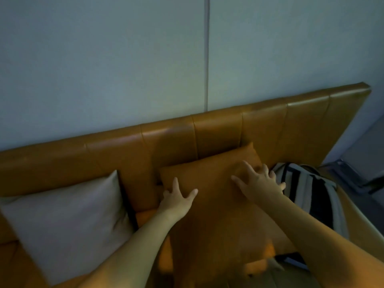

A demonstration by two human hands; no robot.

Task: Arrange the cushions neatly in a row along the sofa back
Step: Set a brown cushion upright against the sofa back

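Observation:
An orange cushion [216, 204] leans against the tan leather sofa back [166, 140] in the middle. My left hand [176, 196] lies flat on its left edge with fingers spread. My right hand [257, 181] presses on its upper right part, fingers apart. A grey cushion [68, 223] leans on the sofa back to the left, a small gap away. A black, white and grey striped cushion [309, 196] sits to the right, touching the orange one and partly hidden by my right arm.
A pale wall [124, 69] with a vertical seam rises behind the sofa. The sofa's right end [361, 94] stands near a grey floor area [365, 163]. The orange seat [12, 265] shows at lower left.

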